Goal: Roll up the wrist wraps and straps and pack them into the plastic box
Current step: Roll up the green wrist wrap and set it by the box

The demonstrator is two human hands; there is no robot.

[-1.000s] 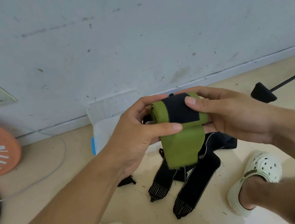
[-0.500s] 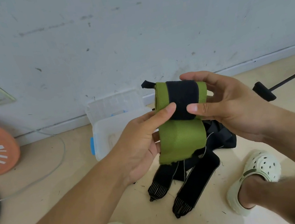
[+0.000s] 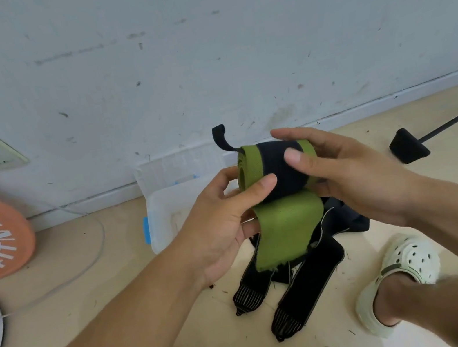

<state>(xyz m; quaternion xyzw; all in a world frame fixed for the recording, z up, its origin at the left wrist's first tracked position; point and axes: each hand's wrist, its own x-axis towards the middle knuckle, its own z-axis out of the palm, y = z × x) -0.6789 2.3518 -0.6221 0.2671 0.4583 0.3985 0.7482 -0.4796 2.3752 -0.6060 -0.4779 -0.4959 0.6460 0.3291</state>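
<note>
Beige floor met a scuffed white wall. Just before the clear plastic box (image 3: pixel 167 211), both hands held one green-and-black wrist wrap (image 3: pixel 278 173): the left hand (image 3: pixel 219 230) pinched its roll, the right hand (image 3: pixel 351 179) curled round it. Two black straps (image 3: pixel 297 292) lay below.

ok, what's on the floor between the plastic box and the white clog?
Head view: the black straps lie in a heap there, with the half-rolled green wrist wrap held above them, between plastic box and white clog.
</note>
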